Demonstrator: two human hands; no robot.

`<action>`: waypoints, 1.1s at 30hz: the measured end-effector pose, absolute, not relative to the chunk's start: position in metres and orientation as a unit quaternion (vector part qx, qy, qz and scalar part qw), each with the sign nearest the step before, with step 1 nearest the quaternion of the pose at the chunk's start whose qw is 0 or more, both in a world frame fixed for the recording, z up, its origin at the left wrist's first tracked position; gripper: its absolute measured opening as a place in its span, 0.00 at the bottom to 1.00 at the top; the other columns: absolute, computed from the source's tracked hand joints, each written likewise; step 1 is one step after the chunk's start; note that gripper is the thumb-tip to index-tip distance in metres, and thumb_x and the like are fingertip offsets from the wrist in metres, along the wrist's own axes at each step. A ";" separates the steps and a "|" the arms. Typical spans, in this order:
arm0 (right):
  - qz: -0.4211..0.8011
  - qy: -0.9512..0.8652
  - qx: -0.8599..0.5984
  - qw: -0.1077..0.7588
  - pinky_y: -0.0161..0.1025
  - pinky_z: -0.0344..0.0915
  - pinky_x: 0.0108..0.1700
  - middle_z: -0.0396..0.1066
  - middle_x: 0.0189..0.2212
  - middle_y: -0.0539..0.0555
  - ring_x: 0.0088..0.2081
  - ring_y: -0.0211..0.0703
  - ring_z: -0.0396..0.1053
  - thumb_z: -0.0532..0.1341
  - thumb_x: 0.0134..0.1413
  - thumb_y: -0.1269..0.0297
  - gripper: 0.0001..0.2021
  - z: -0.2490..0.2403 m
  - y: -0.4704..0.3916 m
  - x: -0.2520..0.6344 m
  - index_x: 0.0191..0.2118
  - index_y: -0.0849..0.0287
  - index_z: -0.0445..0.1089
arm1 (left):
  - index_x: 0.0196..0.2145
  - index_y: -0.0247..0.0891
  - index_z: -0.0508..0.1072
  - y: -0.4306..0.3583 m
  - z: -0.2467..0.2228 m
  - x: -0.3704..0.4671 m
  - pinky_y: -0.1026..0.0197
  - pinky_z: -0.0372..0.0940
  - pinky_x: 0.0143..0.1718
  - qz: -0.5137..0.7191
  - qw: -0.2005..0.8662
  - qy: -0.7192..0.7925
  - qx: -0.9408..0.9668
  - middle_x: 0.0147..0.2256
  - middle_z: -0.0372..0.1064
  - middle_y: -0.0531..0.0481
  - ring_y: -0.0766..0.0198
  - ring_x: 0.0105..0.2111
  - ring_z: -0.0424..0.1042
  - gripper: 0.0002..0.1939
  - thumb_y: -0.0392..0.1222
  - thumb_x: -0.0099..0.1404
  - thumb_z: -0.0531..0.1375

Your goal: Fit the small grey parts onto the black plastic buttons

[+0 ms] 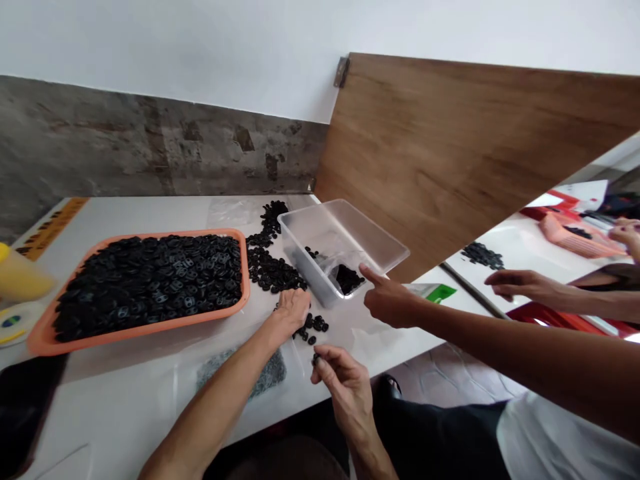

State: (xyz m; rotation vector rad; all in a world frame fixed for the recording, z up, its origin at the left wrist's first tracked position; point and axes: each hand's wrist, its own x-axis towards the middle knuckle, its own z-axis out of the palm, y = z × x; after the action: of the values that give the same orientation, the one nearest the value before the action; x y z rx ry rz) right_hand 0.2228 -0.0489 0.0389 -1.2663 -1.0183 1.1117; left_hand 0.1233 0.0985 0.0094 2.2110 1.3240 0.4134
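Observation:
My left hand [294, 311] is down at the loose black plastic pieces [315, 325] on the table, its fingers curled together; what they hold, if anything, is hidden. Nearer to me, my right hand [347, 383] pinches a small black plastic piece [316, 359] between thumb and fingertips. Beyond my left hand, more black pieces [275, 270] lie heaped between the orange tray and a clear plastic box [320, 280]. Inside that box are some black pieces [349, 279]. Another person's hand [393, 298] is at its near right corner, index finger extended.
An orange tray [245, 267] full of small black pieces stands on the left. A clear bag of small greyish items [270, 373] lies under my left forearm. A wooden board [450, 153] leans behind the box. At far right, another person's hand [520, 285] is near black pieces [483, 255].

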 end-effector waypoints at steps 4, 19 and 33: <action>0.472 -0.424 -0.540 0.553 0.34 0.65 0.30 0.69 0.20 0.49 0.23 0.36 0.66 0.65 0.52 0.59 0.11 0.034 -0.050 0.229 0.38 0.60 0.72 | 0.44 0.34 0.70 0.101 -0.004 0.135 0.47 0.64 0.46 0.134 0.294 0.495 0.807 0.46 0.69 0.45 0.57 0.45 0.69 0.13 0.43 0.65 0.57; 0.542 -0.411 -0.457 0.573 0.32 0.64 0.28 0.69 0.18 0.48 0.21 0.34 0.67 0.65 0.53 0.61 0.09 0.042 -0.028 0.209 0.38 0.60 0.72 | 0.42 0.30 0.75 0.024 0.053 0.052 0.64 0.64 0.25 0.384 0.607 0.479 0.504 0.26 0.73 0.48 0.66 0.23 0.71 0.18 0.40 0.54 0.58; 0.700 -0.371 -0.366 0.488 0.32 0.65 0.25 0.69 0.17 0.47 0.18 0.34 0.67 0.66 0.50 0.62 0.10 0.042 -0.034 0.140 0.36 0.62 0.71 | 0.31 0.37 0.81 -0.061 0.029 0.005 0.66 0.63 0.21 0.536 0.668 0.446 0.262 0.22 0.74 0.49 0.67 0.20 0.69 0.09 0.43 0.51 0.68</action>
State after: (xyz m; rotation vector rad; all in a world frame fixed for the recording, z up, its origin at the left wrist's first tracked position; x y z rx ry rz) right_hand 0.1403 -0.0344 0.0424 -0.8898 -0.9022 1.7019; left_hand 0.0052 -0.0611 0.0294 0.5914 1.0051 1.2080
